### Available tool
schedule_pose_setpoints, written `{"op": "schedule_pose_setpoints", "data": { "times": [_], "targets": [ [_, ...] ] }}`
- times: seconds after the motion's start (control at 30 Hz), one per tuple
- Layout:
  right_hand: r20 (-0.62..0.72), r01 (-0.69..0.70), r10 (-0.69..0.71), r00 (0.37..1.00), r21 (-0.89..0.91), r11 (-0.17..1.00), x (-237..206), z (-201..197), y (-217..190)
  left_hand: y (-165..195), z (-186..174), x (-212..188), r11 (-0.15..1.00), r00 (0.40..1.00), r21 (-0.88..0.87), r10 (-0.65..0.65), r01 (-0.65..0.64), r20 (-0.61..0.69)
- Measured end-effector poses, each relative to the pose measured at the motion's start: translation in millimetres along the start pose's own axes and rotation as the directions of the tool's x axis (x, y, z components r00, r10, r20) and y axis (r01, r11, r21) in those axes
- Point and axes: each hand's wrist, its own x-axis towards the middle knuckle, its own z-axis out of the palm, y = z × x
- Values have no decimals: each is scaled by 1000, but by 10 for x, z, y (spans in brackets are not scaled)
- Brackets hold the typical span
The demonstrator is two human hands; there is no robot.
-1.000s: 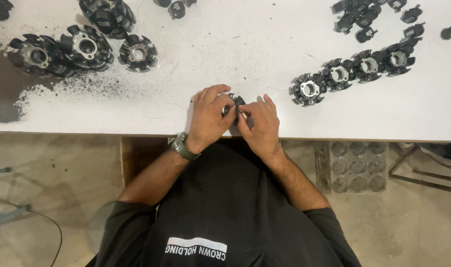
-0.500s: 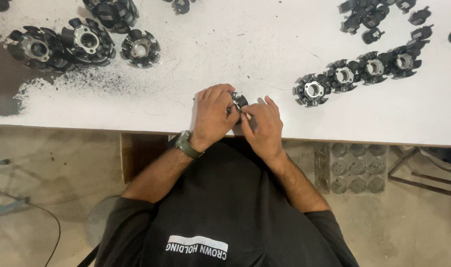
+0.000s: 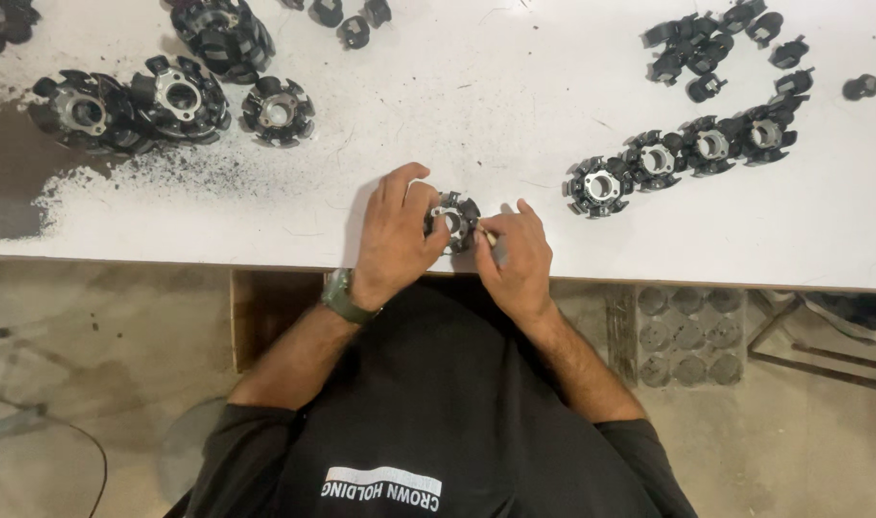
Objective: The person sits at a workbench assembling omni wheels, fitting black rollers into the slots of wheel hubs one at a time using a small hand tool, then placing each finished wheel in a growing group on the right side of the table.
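My left hand [image 3: 392, 235] pinches the black toothed plastic ring with metal hub [image 3: 454, 220] steady at the white worktop's [image 3: 457, 86] near edge; right-hand fingers [image 3: 500, 245] pinch a small pin against it.

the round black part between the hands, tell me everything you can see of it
The round black part is a small ring-shaped piece with a pale, metallic-looking centre around a hole and dark lobes spaced round its rim. It looks like metal with dark plastic, though that is uncertain. It lies flat on the white table near the front edge. The left hand grips its left side with fingers curled over it; the right hand touches its right side, pinching something thin and pale against it. Its underside is hidden.
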Motion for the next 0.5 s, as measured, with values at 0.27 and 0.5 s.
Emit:
{"op": "schedule_pose_setpoints", "data": {
  "times": [0.27, 0.5],
  "targets": [
    [-21, -35, 36, 999, 18, 999, -3, 90, 50, -33, -27, 195, 1000, 968, 12, 11, -15, 251],
    [9, -53, 53, 999, 32, 998, 5, 77, 52, -97, -5, 170, 998, 975, -14, 62, -60, 214]
  ]
}}
